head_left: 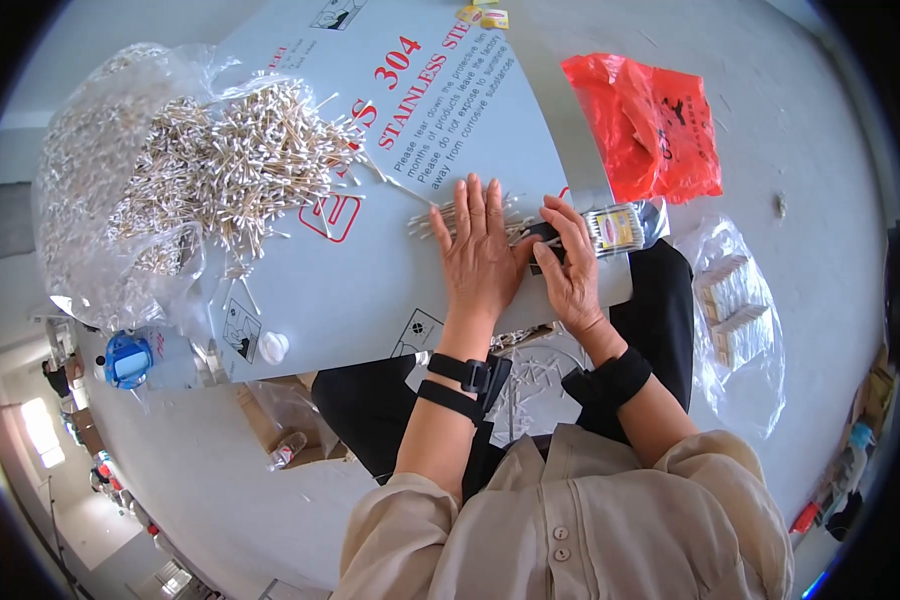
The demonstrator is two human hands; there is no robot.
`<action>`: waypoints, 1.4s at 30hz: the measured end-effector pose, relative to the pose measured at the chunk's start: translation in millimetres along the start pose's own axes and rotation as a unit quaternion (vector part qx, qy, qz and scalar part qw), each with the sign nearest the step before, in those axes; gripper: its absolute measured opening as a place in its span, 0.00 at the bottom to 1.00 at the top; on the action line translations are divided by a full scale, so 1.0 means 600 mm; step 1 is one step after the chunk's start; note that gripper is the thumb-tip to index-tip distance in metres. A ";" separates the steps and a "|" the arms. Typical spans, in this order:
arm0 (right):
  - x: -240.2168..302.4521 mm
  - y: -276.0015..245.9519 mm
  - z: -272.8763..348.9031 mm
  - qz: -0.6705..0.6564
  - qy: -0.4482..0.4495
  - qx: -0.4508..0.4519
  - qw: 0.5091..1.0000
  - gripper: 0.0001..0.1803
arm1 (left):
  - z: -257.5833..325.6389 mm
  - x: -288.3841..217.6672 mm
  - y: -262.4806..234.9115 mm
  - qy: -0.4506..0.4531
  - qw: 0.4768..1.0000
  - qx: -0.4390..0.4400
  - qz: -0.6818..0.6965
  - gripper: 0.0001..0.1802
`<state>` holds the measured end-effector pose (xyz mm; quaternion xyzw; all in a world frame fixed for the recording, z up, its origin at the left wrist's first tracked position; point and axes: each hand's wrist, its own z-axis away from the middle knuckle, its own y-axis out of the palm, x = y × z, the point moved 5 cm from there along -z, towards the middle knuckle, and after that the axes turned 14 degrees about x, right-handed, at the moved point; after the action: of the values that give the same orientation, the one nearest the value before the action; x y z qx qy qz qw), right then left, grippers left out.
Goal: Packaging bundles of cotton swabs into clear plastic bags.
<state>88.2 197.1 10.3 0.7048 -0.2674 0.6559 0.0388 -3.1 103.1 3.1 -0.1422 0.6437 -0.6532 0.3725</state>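
Grey sheet-metal panel (370, 290) with red and black printing served as a bench across the person's lap, taking up the middle of the view over a pale floor. Large clear plastic bag (100, 200) lay at far left on the panel, its mouth spilling a heap of wooden-stemmed cotton swabs (240, 160) toward the centre. Red plastic bag (650, 125) lay crumpled on the floor at far right. Second clear bag (735, 300), holding small stacked packs, lay on the floor at right, beside the person's knee. Left hand (480, 250) lay palm down near the right edge of the panel, fingers together and stretched flat, pressing a small loose bundle of swabs (440, 215) whose ends showed past the fingertips. Right hand (570, 265) was just beside it, touching it at the thumb side, fingers curled and closed on a narrow clear packet of swabs (615, 228) that lay across the panel's right edge. Black straps circled both wrists. Blue-capped bottle (130, 360) stood at near left below the panel; a small white cap-like piece (273, 347) sat on the panel's near edge. Small yellow items (485, 15) lay at the far edge.
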 end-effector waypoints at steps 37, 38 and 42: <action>-0.055 0.016 -0.071 -0.208 0.004 -0.091 0.974 0.26 | -0.008 0.139 -0.023 -0.044 0.760 -0.297 0.577 0.32; -0.055 0.020 -0.080 -0.208 0.004 -0.091 0.974 0.26 | -0.022 0.138 -0.019 -0.035 0.757 -0.295 0.582 0.31; -0.049 0.042 -0.100 -0.196 0.020 -0.033 0.980 0.26 | -0.039 0.126 -0.012 -0.010 0.771 -0.276 0.574 0.30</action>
<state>23.6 209.7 -16.7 0.7285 -0.1453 0.6404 0.1951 -72.7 68.8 -15.2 0.1508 0.7542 -0.1104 0.6294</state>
